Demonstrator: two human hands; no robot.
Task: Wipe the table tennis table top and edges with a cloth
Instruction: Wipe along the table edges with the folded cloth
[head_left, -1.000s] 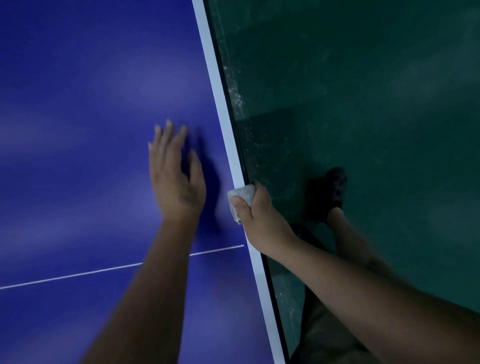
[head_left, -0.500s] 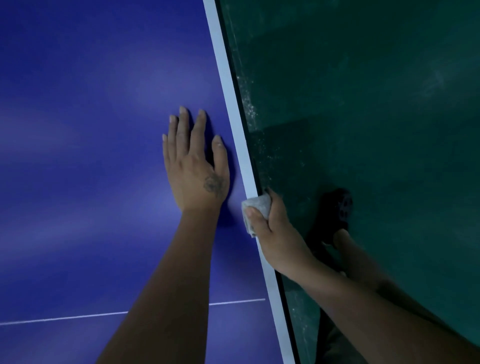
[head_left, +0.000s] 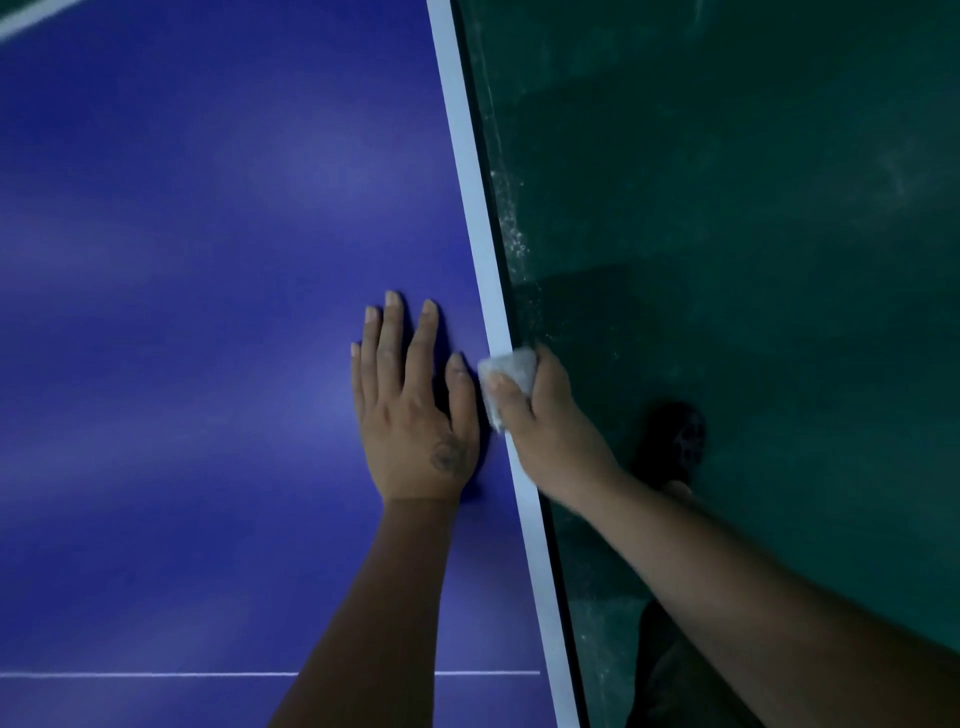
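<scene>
Your left hand (head_left: 415, 415) lies flat on the blue table (head_left: 182, 312), palm down, with the fingers straight, slightly spread and pointing away from you. It holds nothing. Its thumb sits just beside the white stripe (head_left: 467, 182) that runs along the table's right edge. There is a dark mark on the back of that hand.

Your right hand (head_left: 550, 436) grips a small pale cloth (head_left: 511, 366) at that edge. The thumb lies on top of the cloth, over the stripe, and the fingers curl down round the table's side, where their tips are hidden. The cloth is bunched and pressed against the stripe and the rim, and one corner of it reaches the blue just beside your left thumb. Your two hands are near each other, with a narrow gap between them.

A thin white line (head_left: 156, 674) crosses the table nearer to you and passes under your left forearm. To the right of the table is a dark green floor (head_left: 753, 208), speckled pale close to the edge. A dark shoe (head_left: 675, 436) stands on it just beyond your right wrist.
</scene>
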